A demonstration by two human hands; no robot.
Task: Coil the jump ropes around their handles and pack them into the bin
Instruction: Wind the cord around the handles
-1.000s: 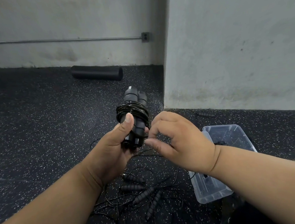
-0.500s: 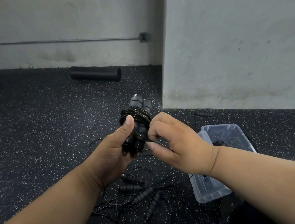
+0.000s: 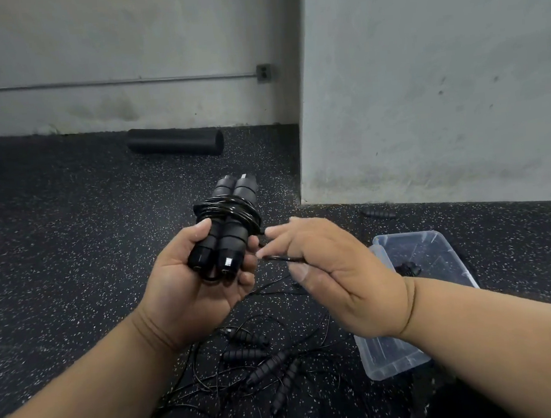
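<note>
The two black handles (image 3: 227, 225) lie side by side in the left hand (image 3: 191, 281), whose fingers and thumb curl around their lower ends. Shiny black rope (image 3: 231, 210) is wound around their middle. The right hand (image 3: 331, 270) is just beside them and pinches the loose end of the rope (image 3: 283, 258) between thumb and fingers.

The clear bin (image 3: 419, 299) sits on the floor to the right, below the right wrist, near the gray wall (image 3: 422, 81). More ropes (image 3: 266, 361) lie tangled on the speckled floor (image 3: 72, 241) under the hands. The floor to the left is wide and bare up to a black roller (image 3: 177, 145) by the back wall.

A moment ago the handles stood more upright and the right hand's fingers were at the coil; now the handles are tipped back toward the person and that hand has pulled away to the right.
</note>
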